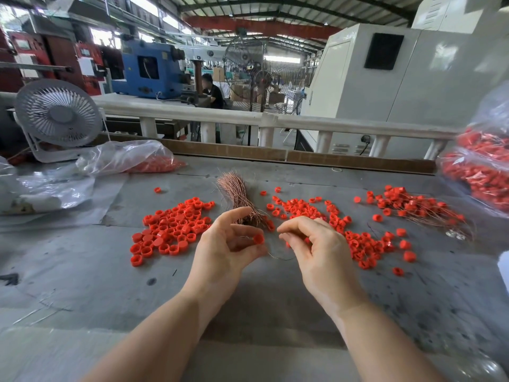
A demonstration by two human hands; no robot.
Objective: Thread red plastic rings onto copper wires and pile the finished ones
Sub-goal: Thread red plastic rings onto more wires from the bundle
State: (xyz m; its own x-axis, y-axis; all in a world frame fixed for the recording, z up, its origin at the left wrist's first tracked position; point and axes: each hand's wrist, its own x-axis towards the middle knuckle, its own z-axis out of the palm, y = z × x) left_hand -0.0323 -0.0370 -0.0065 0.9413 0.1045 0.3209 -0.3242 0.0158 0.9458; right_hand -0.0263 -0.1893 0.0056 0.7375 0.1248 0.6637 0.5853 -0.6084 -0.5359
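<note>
Red plastic, dead centre of the frame: one ring (pixel 258 239) sits pinched between the thumb and curled fingertips of the left hand (pixel 224 245), held just above the grey table (pixel 110 271). A thin copper wire (pixel 275 256) loops from that ring across to the right hand (pixel 316 244), whose thumb and forefinger nip its end while the other fingers curl loosely; whether the wire already passes through the ring, I cannot tell.

Just behind the hands lies a bundle of bare copper wires (pixel 237 193), fanned out toward the top. Left of centre, a dense patch of loose red rings (pixel 172 230) lies on the table; right of centre, a second scatter of rings (pixel 358 238) spreads behind the right hand. Further right, a pile of finished rings on wires (pixel 413 208) lies tangled together.

At the right edge, a clear bag (pixel 479 166) bulges with more red pieces. Upper left, a crumpled plastic bag (pixel 132 158) holds rings too, beside a small white fan (pixel 57 114).
</note>
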